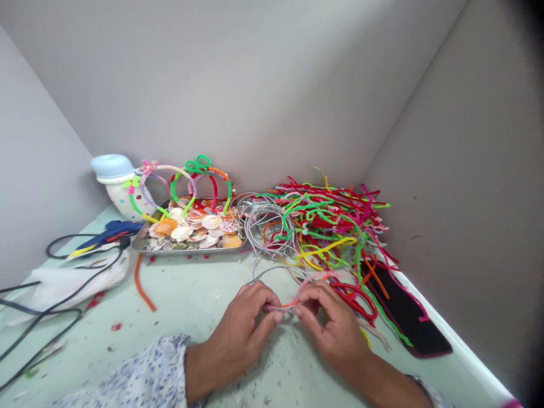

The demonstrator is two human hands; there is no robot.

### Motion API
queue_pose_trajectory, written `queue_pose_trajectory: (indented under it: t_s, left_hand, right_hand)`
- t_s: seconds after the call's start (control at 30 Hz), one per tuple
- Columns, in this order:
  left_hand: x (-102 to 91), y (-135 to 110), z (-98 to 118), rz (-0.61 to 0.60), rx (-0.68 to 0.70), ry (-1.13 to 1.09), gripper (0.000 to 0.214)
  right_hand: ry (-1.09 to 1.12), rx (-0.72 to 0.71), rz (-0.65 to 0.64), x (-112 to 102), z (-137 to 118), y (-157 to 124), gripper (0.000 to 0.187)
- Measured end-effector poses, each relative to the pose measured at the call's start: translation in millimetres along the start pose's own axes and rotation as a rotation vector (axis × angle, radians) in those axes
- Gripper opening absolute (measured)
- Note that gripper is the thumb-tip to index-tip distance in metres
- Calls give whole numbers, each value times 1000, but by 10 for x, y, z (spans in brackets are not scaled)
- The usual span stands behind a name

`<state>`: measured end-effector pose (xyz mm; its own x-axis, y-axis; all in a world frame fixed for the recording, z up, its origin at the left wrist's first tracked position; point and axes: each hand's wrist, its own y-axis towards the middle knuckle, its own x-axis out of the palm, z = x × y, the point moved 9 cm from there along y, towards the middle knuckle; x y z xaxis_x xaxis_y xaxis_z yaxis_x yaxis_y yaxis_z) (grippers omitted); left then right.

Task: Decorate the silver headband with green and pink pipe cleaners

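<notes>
My left hand (246,323) pinches a thin grey wire between thumb and forefinger, low in the middle of the head view. A short way to the right, my right hand (329,320) is closed with its fingertips on the same strand. Between the two hands, an orange pipe cleaner (292,304) lies along the wire. A pink pipe cleaner (313,277) curves up from the right fingertips. Behind the fingers arcs a loop of grey wire (276,268). What sits inside the right fingers is partly hidden.
Behind stands a metal tray (191,251) of seashells (208,222), with several wrapped hoops (173,190) above it. Coiled wire (272,226) and a heap of pipe cleaners (331,209) lie to the right, beside a black strip (419,317). Leftward are a white container (121,192) and black cables (63,294).
</notes>
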<state>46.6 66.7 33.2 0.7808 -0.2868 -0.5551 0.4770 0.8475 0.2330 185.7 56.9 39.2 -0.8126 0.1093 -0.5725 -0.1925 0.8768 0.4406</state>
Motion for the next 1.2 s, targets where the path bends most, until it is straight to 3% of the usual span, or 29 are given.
queue_pose_trajectory:
  t_s: [0.93,1.2]
  left_hand:
    - [86,-26,-48,-39,1,38,25]
    - [26,-13,-3,-4,0,-22,24]
  right_hand:
    - [-37,-53,-10,3,-51,-4,4]
    - [-27,-43,30,-33,-24,7,2]
